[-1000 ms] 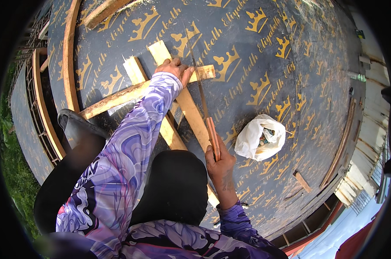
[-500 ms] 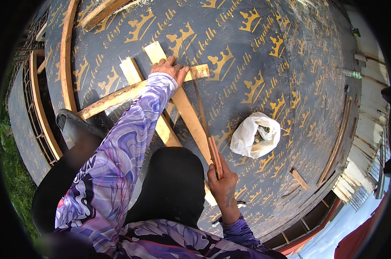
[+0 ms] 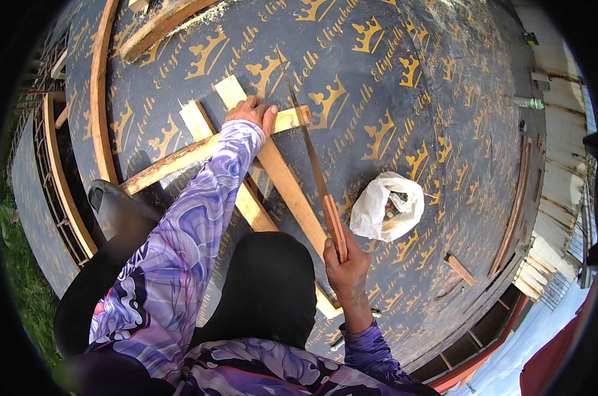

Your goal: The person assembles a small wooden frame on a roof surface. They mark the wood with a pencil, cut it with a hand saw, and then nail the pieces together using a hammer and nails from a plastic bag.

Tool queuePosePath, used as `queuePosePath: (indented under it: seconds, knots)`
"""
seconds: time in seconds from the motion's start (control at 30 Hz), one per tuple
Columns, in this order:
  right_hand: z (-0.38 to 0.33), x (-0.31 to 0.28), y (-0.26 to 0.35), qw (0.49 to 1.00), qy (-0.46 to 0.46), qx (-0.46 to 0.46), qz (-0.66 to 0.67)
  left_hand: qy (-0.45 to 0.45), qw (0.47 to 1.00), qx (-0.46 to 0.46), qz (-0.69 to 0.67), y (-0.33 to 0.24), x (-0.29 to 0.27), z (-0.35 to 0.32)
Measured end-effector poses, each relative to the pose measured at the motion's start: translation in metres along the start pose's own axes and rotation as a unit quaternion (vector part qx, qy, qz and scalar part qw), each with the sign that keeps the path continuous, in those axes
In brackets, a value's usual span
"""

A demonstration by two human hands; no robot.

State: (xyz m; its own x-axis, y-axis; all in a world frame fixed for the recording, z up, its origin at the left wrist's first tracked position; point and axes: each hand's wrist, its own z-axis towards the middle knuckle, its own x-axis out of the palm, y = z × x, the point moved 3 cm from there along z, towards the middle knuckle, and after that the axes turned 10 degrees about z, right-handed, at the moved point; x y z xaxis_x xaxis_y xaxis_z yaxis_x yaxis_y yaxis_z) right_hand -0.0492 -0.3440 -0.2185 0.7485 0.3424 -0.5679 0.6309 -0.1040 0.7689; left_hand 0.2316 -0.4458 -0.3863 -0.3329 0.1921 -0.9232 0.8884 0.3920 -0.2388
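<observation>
My right hand [image 3: 348, 264] is closed around the reddish wooden handle of a handsaw [image 3: 317, 162]. Its long blade points away from me and crosses close to the right end of a wooden strip [image 3: 173, 158]. My left hand [image 3: 253, 113] grips this strip from above, a short way left of the blade, fingers curled over it. Beneath the strip lie two wooden battens, a left batten [image 3: 254, 206] and a right batten [image 3: 292, 188], running toward me. My shoe [image 3: 114, 204] is by the strip's left end.
An open white plastic bag [image 3: 371, 214] with small items inside stands right of the saw. Dark printed panels [image 3: 404, 86] form the floor. Long timbers, including a curved-looking one [image 3: 99, 99], lie at the left and far side. A short wood piece [image 3: 459, 269] lies at right.
The saw has shifted right along the strip, so its blade now sits nearer the strip's end. My left hand keeps its grip; the view has moved slightly.
</observation>
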Motion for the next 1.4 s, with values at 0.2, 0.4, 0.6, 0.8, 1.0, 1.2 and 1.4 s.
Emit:
queuePosePath:
  seconds: [0.2, 0.4, 0.6, 0.8, 1.0, 1.2, 1.4]
  knots:
    - [0.052, 0.047, -0.005, 0.999, -0.011, -0.047, 0.025, 0.024, 1.000, -0.003, 0.015, -0.004, -0.004, 0.001]
    - [0.055, 0.054, -0.005, 0.999, 0.000, -0.048, 0.018, 0.031, 0.998, -0.001, 0.063, 0.000, 0.003, 0.003]
    - [0.032, 0.035, 0.001, 1.000, 0.031, -0.002, -0.002, 0.044, 0.998, 0.006, 0.046, -0.005, 0.001, 0.001]
    - [-0.005, 0.007, 0.020, 0.999, 0.043, -0.001, 0.003, 0.035, 0.998, -0.006, 0.050, 0.004, -0.004, -0.003]
    - [0.106, 0.063, 0.032, 0.999, 0.022, -0.005, -0.026, 0.046, 0.998, 0.014, 0.034, -0.018, -0.005, 0.008]
    - [-0.030, 0.002, 0.006, 0.997, 0.048, 0.056, -0.033, 0.004, 0.999, -0.017, 0.033, 0.007, -0.003, -0.001]
    - [0.079, 0.053, 0.030, 0.996, 0.046, 0.022, -0.068, 0.001, 1.000, 0.010, 0.016, -0.001, 0.001, 0.004]
